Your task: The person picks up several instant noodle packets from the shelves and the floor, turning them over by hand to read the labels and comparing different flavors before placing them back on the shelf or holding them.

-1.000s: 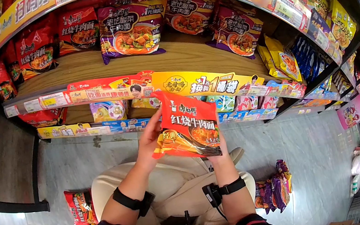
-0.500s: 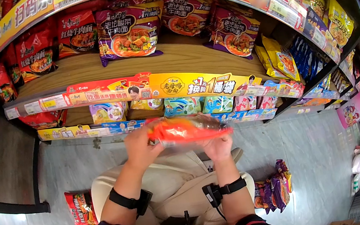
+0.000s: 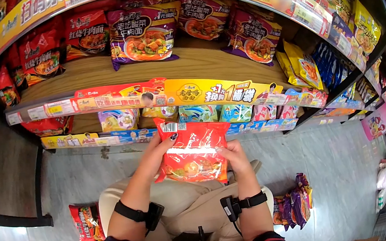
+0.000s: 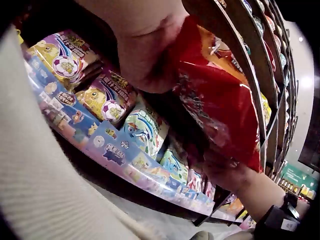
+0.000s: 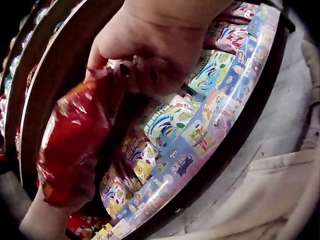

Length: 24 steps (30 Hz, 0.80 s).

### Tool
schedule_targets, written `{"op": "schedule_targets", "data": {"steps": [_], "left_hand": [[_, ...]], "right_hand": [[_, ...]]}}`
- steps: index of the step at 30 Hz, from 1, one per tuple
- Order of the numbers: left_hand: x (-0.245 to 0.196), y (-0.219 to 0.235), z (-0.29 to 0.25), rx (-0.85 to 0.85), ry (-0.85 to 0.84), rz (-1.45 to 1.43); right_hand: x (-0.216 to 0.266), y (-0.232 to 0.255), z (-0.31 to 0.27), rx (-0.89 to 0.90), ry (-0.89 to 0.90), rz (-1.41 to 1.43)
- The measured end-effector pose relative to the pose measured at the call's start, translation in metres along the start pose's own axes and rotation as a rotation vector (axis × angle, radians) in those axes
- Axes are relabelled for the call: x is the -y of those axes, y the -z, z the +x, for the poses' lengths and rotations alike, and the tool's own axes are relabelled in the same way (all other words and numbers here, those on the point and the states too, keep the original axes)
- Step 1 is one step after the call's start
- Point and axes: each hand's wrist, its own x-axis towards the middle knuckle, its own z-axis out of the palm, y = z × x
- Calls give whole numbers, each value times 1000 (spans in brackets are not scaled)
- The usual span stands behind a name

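Note:
Both hands hold a red instant noodle packet (image 3: 193, 158) over the person's lap, its barcode side facing up. My left hand (image 3: 158, 149) grips the packet's left edge, thumb on top near the barcode. On the right edge, my right hand (image 3: 236, 156) pinches it with the thumb over the face, the other fingers underneath. The left wrist view catches the packet (image 4: 215, 100) in shadow between the two hands. Seen from the right wrist, the curled fingers of the right hand (image 5: 145, 60) hold one end of the packet (image 5: 75, 135).
Ahead, a wooden shelf (image 3: 97, 80) bears red packets (image 3: 41, 58) and purple packets (image 3: 145, 35). Smaller colourful packets (image 3: 197, 113) line the lowest shelf. On the floor, a red packet (image 3: 86, 223) lies to the left and several purple packets (image 3: 293, 205) to the right.
Both hands have turned the packet over: its front faced up a second ago, it was seen edge-on midway, and its barcode side shows now. The packets on shelf and floor stay put.

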Motion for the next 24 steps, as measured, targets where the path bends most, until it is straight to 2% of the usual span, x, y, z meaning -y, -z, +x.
{"op": "schedule_targets", "data": {"steps": [2,4,6,12,24], "left_hand": [[1,-2,-1,28,56,-15],[8,-6,-1,70,-12,-94],[17,-6,1,76,-54,-85],[18,-11,-4,35,-59,-183],[19,-11,-3,20,-77,-184]], "right_hand": [[3,-7,-2,-86,127,283],[2,-6,-7,-112,120,384],[-5,-6,-6,-244,122,555],[-8,-4,-2,-230,99,524],[-12,-3,1,-209,109,493]]}}
